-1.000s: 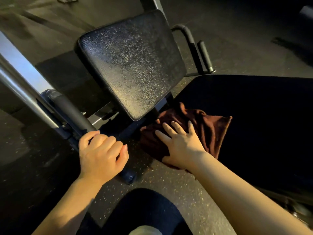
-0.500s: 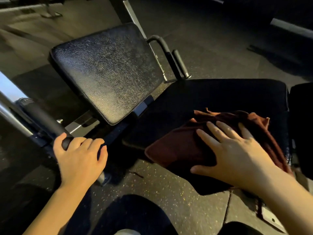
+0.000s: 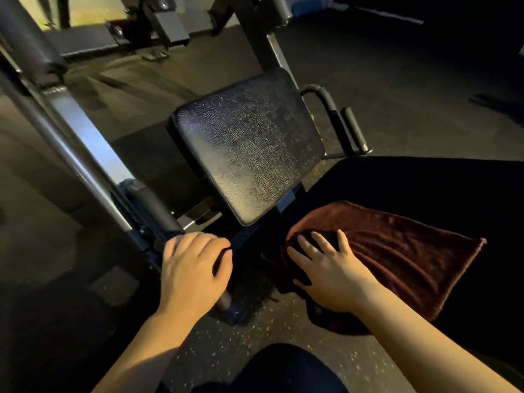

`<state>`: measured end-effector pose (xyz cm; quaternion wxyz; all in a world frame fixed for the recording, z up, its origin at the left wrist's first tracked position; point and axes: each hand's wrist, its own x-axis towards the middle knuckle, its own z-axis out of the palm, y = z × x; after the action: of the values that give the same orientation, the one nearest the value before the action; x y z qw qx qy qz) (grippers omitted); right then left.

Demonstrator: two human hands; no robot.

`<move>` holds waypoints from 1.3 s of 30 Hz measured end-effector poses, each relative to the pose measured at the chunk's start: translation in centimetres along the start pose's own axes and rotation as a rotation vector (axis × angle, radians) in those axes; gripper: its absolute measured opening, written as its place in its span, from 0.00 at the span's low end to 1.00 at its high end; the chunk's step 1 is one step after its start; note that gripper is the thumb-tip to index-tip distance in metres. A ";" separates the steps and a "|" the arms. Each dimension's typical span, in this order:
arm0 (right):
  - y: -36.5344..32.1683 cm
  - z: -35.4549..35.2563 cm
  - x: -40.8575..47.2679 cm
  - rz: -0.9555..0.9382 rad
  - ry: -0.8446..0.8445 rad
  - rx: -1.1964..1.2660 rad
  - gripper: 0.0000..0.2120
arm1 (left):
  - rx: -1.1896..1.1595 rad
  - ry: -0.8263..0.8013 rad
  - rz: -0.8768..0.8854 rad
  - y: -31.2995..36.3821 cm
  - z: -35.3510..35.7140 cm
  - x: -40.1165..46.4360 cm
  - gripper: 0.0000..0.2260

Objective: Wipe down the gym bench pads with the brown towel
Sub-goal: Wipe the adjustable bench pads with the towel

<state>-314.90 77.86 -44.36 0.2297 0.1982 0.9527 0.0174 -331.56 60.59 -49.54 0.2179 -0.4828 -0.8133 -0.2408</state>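
Two pads make up the bench in view. The flat seat pad (image 3: 425,188) fills the right side, so deep in shadow that its surface and edges are hard to make out, and the frame's right border cuts it off. The tilted back pad (image 3: 246,148), textured and glossy, sits left of it at centre, its long axis running from near to far and leaning away to the right. A grey steel upright (image 3: 76,143) crosses the left side diagonally, its top cut off. The brown towel (image 3: 397,256) lies spread on the seat pad's near left corner, its long axis running left to right, its near edge drooping over the pad's rim toward the speckled floor (image 3: 226,350). Its left end is partly hidden under the right hand (image 3: 329,273), which presses flat on it with fingers spread and straight. The left hand (image 3: 192,268) curls round a black padded handle (image 3: 158,211), covering its near end.
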 end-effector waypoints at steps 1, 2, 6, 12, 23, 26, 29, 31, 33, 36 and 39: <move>0.0 -0.1 0.4 0.015 0.016 0.092 0.26 | -0.023 0.044 -0.026 -0.7 -0.5 0.9 0.12; -0.1 -0.5 0.7 0.042 0.069 0.220 0.23 | -0.019 0.081 -0.048 -1.6 -0.9 1.9 0.11; -1.0 -3.6 3.1 0.336 0.422 1.284 0.11 | 0.019 0.084 -0.107 -6.0 -1.6 6.2 0.13; -2.6 -12.2 8.0 0.319 0.798 1.935 0.20 | 0.088 -0.061 -0.086 -9.3 0.7 9.4 0.12; -8.6 -9.0 21.2 -0.176 0.740 0.621 0.35 | 0.055 0.237 0.018 -9.9 2.2 8.1 0.12; -8.1 -4.3 20.7 -0.141 0.857 0.517 0.28 | 0.071 0.250 0.011 -10.0 2.4 7.9 0.11; -8.6 0.2 19.9 -0.093 0.865 0.393 0.33 | 0.060 0.246 0.016 -10.0 2.5 7.9 0.11; -8.8 1.2 19.6 -0.063 0.851 0.331 0.37 | 0.060 0.240 0.016 -10.0 2.4 7.9 0.11; -8.4 0.2 19.9 -0.083 0.865 0.277 0.37 | 0.048 0.252 0.011 -9.9 2.4 7.9 0.11; -8.1 -4.1 21.0 -0.238 0.880 0.239 0.33 | 0.009 0.263 0.002 -9.8 2.5 8.0 0.12; -9.3 -10.9 23.8 -0.329 0.930 0.229 0.28 | 0.006 0.242 -0.008 -9.8 2.6 7.9 0.11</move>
<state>-342.54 79.12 -46.04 -0.2423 0.0406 0.9686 -0.0375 -344.08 63.41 -48.69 0.3151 -0.4463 -0.7836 -0.2958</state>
